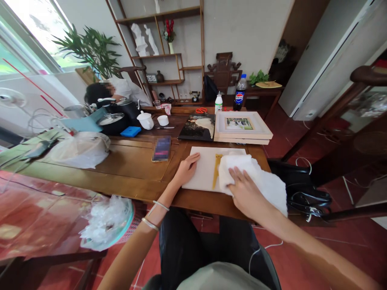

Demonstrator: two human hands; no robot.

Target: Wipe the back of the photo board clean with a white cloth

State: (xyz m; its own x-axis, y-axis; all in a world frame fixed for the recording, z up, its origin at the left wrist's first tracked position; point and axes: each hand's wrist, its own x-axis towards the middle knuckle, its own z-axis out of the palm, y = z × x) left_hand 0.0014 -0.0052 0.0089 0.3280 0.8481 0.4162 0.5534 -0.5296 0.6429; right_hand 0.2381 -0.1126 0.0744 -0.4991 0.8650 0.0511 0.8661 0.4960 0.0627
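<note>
A white flat board (pixel 203 168) lies near the front edge of the wooden table (pixel 127 169), with a yellowish strip (pixel 216 170) showing on it. My left hand (pixel 186 169) rests flat on the board's left edge, fingers together. My right hand (pixel 245 192) presses down on a white cloth (pixel 260 177) that covers the board's right part and hangs over the table's right end.
A phone (pixel 161 148) lies left of the board. Behind it sit a dark picture (pixel 198 127) and stacked white frames (pixel 242 127). Bottles (pixel 240 96), cups, pots and a plastic bag (pixel 81 149) stand further left. A person sits at the far end. A black bag (pixel 302 189) is at right.
</note>
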